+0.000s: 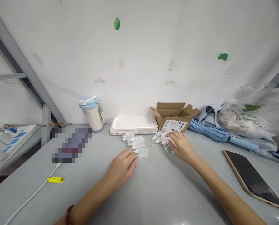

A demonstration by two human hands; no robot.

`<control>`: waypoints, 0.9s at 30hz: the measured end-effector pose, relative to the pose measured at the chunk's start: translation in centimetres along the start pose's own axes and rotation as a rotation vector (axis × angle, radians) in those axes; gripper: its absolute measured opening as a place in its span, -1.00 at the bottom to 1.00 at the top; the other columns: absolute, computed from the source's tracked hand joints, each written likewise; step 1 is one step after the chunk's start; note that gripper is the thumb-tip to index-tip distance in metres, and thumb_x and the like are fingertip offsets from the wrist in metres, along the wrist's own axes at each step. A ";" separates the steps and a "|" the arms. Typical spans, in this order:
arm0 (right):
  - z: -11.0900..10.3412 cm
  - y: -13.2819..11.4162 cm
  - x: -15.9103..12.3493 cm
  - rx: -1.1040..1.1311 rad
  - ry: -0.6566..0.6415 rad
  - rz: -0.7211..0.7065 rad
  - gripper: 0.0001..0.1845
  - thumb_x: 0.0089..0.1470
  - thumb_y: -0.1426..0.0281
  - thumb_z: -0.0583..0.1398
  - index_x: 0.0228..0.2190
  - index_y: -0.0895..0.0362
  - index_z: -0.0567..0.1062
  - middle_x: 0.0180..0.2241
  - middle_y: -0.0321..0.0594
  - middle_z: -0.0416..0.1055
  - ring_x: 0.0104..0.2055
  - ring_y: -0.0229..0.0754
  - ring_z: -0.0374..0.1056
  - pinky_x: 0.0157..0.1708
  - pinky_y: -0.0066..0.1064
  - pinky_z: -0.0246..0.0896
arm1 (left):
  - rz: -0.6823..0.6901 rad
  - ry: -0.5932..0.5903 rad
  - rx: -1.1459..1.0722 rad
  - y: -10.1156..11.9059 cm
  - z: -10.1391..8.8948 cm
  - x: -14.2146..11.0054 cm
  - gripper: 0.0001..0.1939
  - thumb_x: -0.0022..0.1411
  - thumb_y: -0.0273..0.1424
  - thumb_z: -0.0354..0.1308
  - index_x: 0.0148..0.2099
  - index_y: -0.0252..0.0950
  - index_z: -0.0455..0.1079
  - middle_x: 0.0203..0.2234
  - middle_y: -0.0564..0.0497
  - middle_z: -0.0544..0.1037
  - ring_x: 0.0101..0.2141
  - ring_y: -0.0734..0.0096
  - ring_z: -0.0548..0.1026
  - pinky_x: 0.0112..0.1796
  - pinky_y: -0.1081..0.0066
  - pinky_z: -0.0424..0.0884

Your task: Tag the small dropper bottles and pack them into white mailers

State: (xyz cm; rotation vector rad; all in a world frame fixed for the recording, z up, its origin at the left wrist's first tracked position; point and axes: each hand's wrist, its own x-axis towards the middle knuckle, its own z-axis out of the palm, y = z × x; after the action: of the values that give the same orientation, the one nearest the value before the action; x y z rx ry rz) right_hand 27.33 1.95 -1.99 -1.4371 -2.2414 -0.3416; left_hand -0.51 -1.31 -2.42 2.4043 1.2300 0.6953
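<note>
A row of small translucent plastic tubes [139, 146] with white caps and thin strings lies on the grey table [153, 193]. At the near end of this row, my left hand [122, 166] pinches the capped end of the nearest tube. Further right is a loose pile of similar tubes [161, 137], their strings trailing. My right hand [182, 146] reaches over that pile, fingers bent down and closed at its right side. What its fingertips grip is hidden.
Behind the tubes are a stack of white padded envelopes [134, 124] and an open cardboard box [174, 120]. A tumbler [93, 115] and a blurred-out device [72, 146] are left. A blue umbrella [211, 131], plastic bag [251, 109] and phone [253, 178] are right.
</note>
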 end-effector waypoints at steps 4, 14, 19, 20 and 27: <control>0.7 -0.9 0.4 -0.065 -0.023 -0.035 -0.68 0.11 0.49 0.05 -0.07 0.19 0.32 -0.04 0.02 0.31 -0.01 0.05 0.16 -0.15 -0.18 0.09 | -0.001 0.029 0.012 -0.2 0.1 0.1 -0.76 0.26 -0.43 -0.12 -0.16 -0.23 0.38 -0.33 -0.05 0.45 -0.30 0.30 0.39 -0.32 0.38 0.26; 2.8 -1.6 1.0 -0.157 0.008 -0.068 -0.76 0.07 0.55 0.08 -0.18 0.18 0.39 -0.20 0.00 0.36 -0.13 0.01 0.20 -0.21 -0.20 0.03 | 0.026 0.087 0.020 0.3 0.6 -0.1 -0.77 0.25 -0.47 -0.13 -0.17 -0.24 0.34 -0.30 -0.03 0.41 -0.40 0.42 0.41 -0.41 0.46 0.29; 2.5 -1.7 0.9 -0.094 0.072 -0.084 -0.80 0.13 0.54 0.02 -0.25 0.16 0.40 -0.25 -0.05 0.37 -0.18 -0.05 0.23 -0.19 -0.21 0.03 | 0.004 0.084 -0.036 0.5 0.5 0.0 -0.77 0.25 -0.45 -0.13 -0.18 -0.25 0.34 -0.29 -0.03 0.41 -0.41 0.43 0.40 -0.41 0.46 0.28; 2.3 -1.8 0.8 -0.081 0.086 -0.084 -0.81 0.14 0.52 0.02 -0.24 0.16 0.39 -0.24 -0.06 0.37 -0.18 -0.06 0.24 -0.20 -0.23 0.05 | -0.010 0.082 -0.065 0.6 0.5 0.0 -0.77 0.25 -0.44 -0.13 -0.18 -0.26 0.35 -0.29 -0.03 0.41 -0.42 0.44 0.39 -0.43 0.47 0.28; -0.8 -5.1 -0.3 0.404 0.136 0.018 -0.82 0.18 0.35 0.05 -0.19 0.13 0.36 -0.28 -0.13 0.42 -0.21 -0.12 0.33 -0.25 -0.33 0.18 | -0.273 0.085 -0.393 1.4 -0.2 0.4 -0.72 0.20 -0.30 -0.01 -0.10 -0.30 0.37 -0.38 -0.02 0.44 -0.39 0.40 0.39 -0.43 0.46 0.28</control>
State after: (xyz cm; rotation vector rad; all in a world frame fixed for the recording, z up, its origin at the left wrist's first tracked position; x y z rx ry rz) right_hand 23.05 -0.81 -1.29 -1.1814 -2.0403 0.0226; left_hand 0.48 -1.79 -1.47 1.8663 1.2837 0.8674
